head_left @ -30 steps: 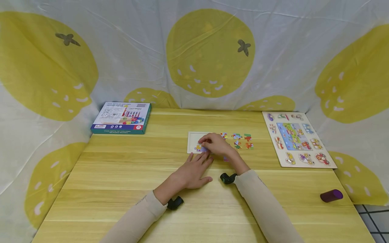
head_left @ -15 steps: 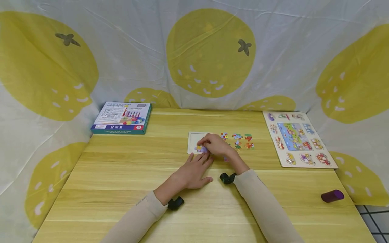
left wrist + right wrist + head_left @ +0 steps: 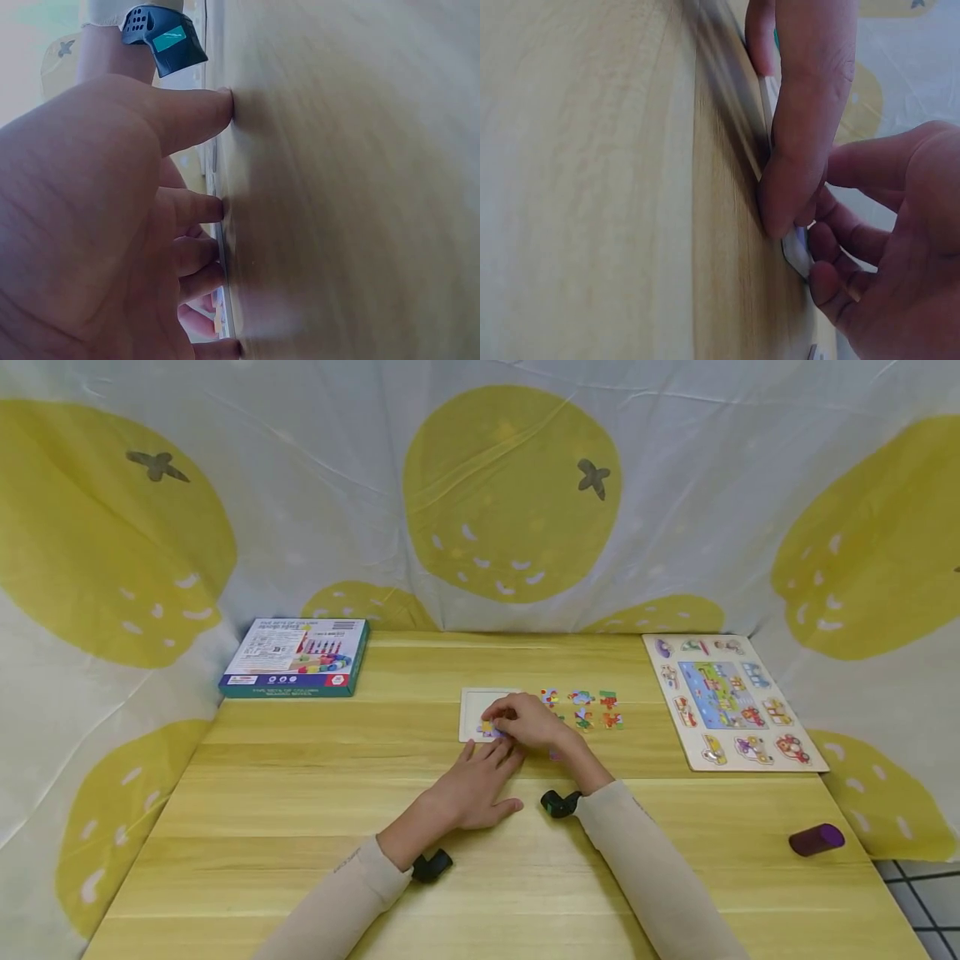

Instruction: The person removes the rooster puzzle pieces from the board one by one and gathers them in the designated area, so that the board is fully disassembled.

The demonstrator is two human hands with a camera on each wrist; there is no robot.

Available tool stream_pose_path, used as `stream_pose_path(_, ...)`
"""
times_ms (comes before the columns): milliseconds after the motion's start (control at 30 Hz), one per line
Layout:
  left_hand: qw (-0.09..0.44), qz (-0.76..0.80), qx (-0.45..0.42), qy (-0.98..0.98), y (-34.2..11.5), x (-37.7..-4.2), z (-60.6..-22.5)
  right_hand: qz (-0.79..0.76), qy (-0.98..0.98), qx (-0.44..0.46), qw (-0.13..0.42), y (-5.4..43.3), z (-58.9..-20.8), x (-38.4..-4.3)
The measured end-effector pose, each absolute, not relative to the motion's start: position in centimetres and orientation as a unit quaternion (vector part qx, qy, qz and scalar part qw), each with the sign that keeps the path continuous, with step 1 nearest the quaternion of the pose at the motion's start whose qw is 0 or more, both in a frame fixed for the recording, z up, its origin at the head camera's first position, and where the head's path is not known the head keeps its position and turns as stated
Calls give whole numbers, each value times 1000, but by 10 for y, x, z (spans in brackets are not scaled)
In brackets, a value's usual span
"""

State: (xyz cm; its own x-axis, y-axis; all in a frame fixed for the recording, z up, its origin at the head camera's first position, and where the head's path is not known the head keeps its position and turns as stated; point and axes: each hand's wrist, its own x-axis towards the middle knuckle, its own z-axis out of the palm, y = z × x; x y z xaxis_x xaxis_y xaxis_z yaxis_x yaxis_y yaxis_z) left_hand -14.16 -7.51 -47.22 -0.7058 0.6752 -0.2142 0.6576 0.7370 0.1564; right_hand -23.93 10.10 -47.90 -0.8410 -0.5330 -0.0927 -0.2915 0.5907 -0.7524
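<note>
A small pale puzzle tray [image 3: 472, 703] lies in the middle of the table, with colourful jigsaw pieces [image 3: 486, 727] along its near side. My left hand [image 3: 471, 792] is spread flat, its straight fingertips resting at the tray's near edge; in the left wrist view the fingers [image 3: 196, 204] reach down to the wood. Over the tray bends my right hand [image 3: 527, 722], thumb and curled fingers pinching a purplish jigsaw piece that they mostly cover. In the right wrist view the right hand's fingertips [image 3: 826, 281] meet at the tray edge, beside a left-hand finger.
Several loose jigsaw pieces [image 3: 581, 698] lie right of the tray, partly behind the right hand. A boxed bead set [image 3: 294, 658] sits back left, a wooden picture puzzle board [image 3: 678, 739] back right. A dark purple cylinder [image 3: 816, 840] lies near the right edge.
The right hand's fingers have shifted slightly left over the jigsaw pieces in the tray. The left hand keeps its place at the near edge. The head view has tilted slightly.
</note>
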Motion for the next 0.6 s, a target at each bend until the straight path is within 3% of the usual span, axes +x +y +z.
stream_pose_path(600, 119, 18, 358, 926, -73, -141, -474, -391, 883, -219, 141, 101, -485, -241)
